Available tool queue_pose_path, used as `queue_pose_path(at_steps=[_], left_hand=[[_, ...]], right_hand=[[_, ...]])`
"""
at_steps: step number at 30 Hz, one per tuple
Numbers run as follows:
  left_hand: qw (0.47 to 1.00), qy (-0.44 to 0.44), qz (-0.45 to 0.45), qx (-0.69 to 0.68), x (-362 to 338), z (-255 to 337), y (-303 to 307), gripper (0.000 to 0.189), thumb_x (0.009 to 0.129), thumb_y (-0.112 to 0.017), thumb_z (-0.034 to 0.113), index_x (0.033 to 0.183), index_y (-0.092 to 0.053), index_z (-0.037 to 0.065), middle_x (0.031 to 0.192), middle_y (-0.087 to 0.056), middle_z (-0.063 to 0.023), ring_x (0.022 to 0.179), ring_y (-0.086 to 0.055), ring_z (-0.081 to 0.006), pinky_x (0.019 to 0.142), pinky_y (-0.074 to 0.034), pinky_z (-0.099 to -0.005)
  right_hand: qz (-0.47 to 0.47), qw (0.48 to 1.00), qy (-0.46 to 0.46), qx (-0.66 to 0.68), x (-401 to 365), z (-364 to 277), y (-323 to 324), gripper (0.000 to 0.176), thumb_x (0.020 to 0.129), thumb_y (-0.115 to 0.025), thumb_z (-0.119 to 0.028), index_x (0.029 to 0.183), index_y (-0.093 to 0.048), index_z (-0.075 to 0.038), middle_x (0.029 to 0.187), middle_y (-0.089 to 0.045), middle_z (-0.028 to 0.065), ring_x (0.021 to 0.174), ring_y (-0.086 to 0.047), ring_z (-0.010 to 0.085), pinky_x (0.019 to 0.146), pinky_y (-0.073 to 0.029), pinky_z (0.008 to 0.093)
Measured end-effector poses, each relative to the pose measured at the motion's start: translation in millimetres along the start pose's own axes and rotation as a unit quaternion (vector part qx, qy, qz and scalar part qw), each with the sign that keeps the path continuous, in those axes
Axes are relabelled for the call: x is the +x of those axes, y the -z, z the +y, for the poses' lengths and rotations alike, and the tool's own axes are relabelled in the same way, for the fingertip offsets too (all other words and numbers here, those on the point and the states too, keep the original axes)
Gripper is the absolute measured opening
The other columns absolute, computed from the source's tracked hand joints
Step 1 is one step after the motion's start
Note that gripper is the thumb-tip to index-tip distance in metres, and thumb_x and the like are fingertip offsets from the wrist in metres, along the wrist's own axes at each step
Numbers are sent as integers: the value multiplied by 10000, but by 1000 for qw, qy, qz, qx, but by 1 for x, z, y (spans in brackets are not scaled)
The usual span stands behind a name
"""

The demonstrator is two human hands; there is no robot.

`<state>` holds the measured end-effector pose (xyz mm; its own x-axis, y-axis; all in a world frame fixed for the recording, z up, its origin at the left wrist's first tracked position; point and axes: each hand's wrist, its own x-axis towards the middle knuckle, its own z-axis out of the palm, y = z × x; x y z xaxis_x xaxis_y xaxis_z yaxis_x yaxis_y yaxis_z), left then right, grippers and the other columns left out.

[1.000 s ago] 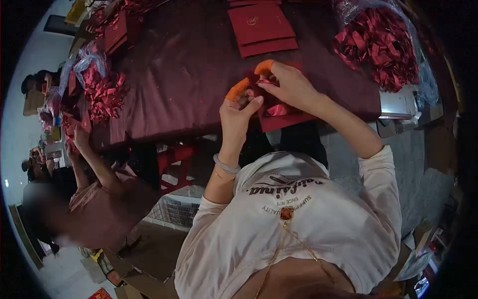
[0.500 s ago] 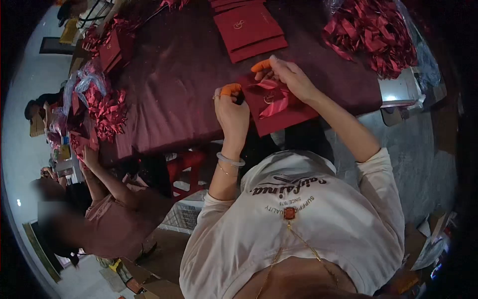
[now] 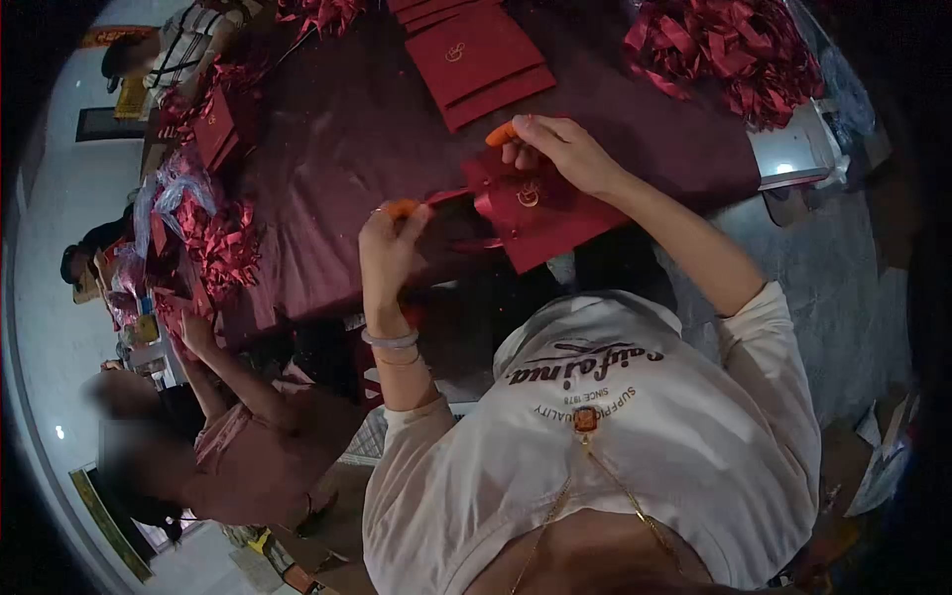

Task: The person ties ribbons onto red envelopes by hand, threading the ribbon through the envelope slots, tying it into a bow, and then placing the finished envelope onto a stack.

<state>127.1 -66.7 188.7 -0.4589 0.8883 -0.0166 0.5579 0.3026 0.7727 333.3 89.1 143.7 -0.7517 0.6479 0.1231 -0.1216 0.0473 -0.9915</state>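
Note:
A red bag (image 3: 565, 213) with a gold emblem lies at the table's near edge. My left hand (image 3: 389, 243), orange covers on its fingertips, is left of the bag, thumb and finger pinched on a red ribbon (image 3: 448, 196) that stretches to the bag. Over the bag's upper edge is my right hand (image 3: 555, 149), fingers curled, with an orange cover on the forefinger; whether it holds anything is too small to tell. Beyond them lies a stack of red bags (image 3: 481, 64) with the same emblem.
A heap of red ribbons (image 3: 729, 55) lies at the back right of the dark red tablecloth (image 3: 347, 149). More ribbons (image 3: 220, 243) lie along the left edge. At the left a co-worker (image 3: 248, 446) handles red items; other people are farther back.
My left hand has moved left, drawing the ribbon out from over the bag to its left side. My right hand has shifted slightly left. The camera view has shifted a little.

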Motion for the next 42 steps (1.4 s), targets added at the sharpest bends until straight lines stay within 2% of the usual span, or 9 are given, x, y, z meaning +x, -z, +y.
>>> queue_pose_path(at_steps=[4, 6, 12, 14, 22, 30, 33, 37, 42], left_hand=[[993, 17, 73, 91, -10, -5, 6, 238, 794, -682, 174, 937, -636, -11, 807, -615, -113, 759, -584, -233, 715, -455, -318], [932, -192, 256, 171, -20, 3, -7, 245, 773, -692, 129, 974, -627, 6, 882, -606, -107, 835, -565, -273, 774, -439, -349], [967, -175, 49, 176, -59, 18, -41, 270, 779, -669, 111, 1041, -632, 58, 982, -601, -99, 934, -529, -312, 828, -404, -385], [959, -200, 78, 183, -61, 15, -49, 253, 780, -662, 124, 1026, -647, 67, 972, -597, -80, 930, -531, -301, 820, -400, -393], [927, -249, 109, 258, -67, -13, -35, 203, 691, -642, 60, 863, -699, 149, 855, -587, -15, 788, -537, -222, 741, -388, -365], [855, -279, 287, 329, -100, -51, -39, 246, 654, -698, 49, 876, -673, 152, 898, -578, 52, 869, -557, -163, 782, -377, -366], [879, -245, 257, 319, -98, -70, -50, 252, 680, -690, 35, 914, -668, 125, 905, -576, 35, 868, -561, -180, 793, -378, -365], [909, -262, 273, 174, -109, -47, -63, 397, 671, -714, 107, 1045, -589, 59, 1105, -504, -104, 1063, -472, -306, 901, -389, -401], [863, -392, 185, 257, -85, -21, -85, 319, 705, -663, 62, 1018, -601, 61, 1196, -519, -50, 1134, -482, -258, 860, -419, -390]], right_hand=[[-7, 1000, 4, 2, 0, -1, 0, 495, 973, -347, -435, 1055, -634, -39, 818, -603, 38, 752, -541, 118, 699, -438, 259], [-16, 1000, -4, -2, 0, -3, 1, 473, 970, -368, -418, 1051, -636, -37, 810, -600, 37, 748, -541, 116, 692, -440, 253], [-74, 997, 5, -32, -5, -14, -2, 326, 889, -582, -137, 1201, -551, -49, 744, -566, -24, 664, -491, 36, 650, -417, 201], [-123, 989, -29, -83, -8, -18, -5, 402, 840, -660, -267, 1184, -573, -77, 692, -587, -16, 683, -554, 62, 658, -448, 225], [-111, 973, -5, -203, -8, -10, -5, 256, 734, -711, -165, 931, -594, -50, 870, -536, 43, 792, -550, 159, 719, -468, 300], [-132, 955, 57, -259, -6, -8, -5, 374, 753, -607, -48, 1120, -547, -83, 880, -512, 40, 779, -520, 173, 698, -449, 294], [-125, 965, 57, -223, -8, -13, -5, 440, 745, -572, -17, 1176, -542, -96, 885, -520, 36, 771, -517, 165, 691, -444, 286], [-142, 964, 47, -218, -7, -15, -3, 570, 715, -564, -1, 1267, -503, -127, 910, -557, 25, 731, -498, 142, 668, -438, 274], [-125, 975, 49, -179, -8, -14, -6, 606, 688, -535, 57, 1265, -518, -130, 919, -550, -14, 699, -417, 99, 643, -402, 215]])
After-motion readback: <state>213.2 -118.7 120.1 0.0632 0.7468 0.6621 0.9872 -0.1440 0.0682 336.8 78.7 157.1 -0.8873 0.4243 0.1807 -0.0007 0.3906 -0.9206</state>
